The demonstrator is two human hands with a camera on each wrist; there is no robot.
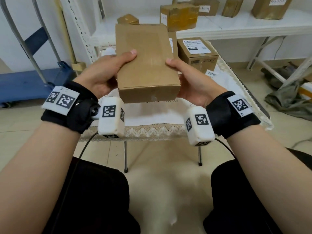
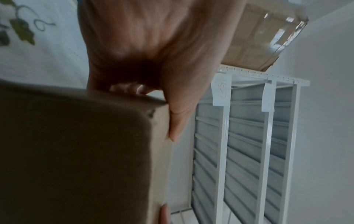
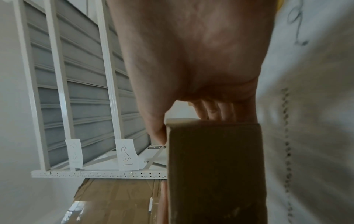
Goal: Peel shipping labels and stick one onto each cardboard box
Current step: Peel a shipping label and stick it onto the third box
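Both hands are gripping one plain cardboard box (image 1: 145, 65) at frame centre: the left hand (image 1: 103, 73) and right hand (image 1: 190, 81) are clamping its sides, thumbs lying on top. Behind it, right of centre, a labelled box (image 1: 197, 54) is sitting on the cloth-covered table (image 1: 152, 130).

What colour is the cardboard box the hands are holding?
Plain brown, no label visible, on the cardboard box; the head view shows it best.

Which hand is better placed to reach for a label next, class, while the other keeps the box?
Probably the right hand: the loose label sheet lies on the table just beyond it, while the left hand can keep gripping the plain box.
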